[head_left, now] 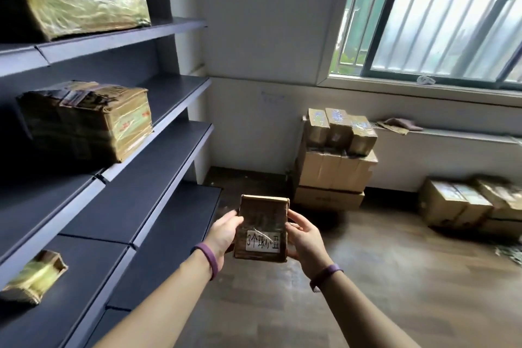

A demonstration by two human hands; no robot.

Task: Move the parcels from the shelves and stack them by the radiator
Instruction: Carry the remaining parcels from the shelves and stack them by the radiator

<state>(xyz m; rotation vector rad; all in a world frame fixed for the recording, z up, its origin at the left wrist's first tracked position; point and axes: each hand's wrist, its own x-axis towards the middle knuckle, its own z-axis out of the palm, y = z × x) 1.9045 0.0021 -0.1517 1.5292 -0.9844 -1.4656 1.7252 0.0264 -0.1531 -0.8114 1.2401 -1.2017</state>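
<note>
Gripping a small parcel (pixel 262 223) from both sides, the left hand (pixel 223 230) curls its fingers over the left edge, while the right hand (pixel 303 237) cups the right edge and lower corner. Neither hand is free. The parcel hangs in the air between them, clear of the shelves (pixel 158 150) and above the wooden floor, with its white label (pixel 262 243) facing up.

It looks like stiff, taped cardboard, and probably light, since fingertips alone carry it. The glossy tape may be slippery, so the long edges are the best place to hold it.

To the left, three bigger parcels sit on the shelves: a top one (pixel 82 0), a middle one (pixel 87 121) and a low one (pixel 34 277). The upper two look heavier and likely need palms under the base.

Ahead, the stack (pixel 333 155) stands just beside the radiator (pixel 452 158), with small parcels on top.
</note>
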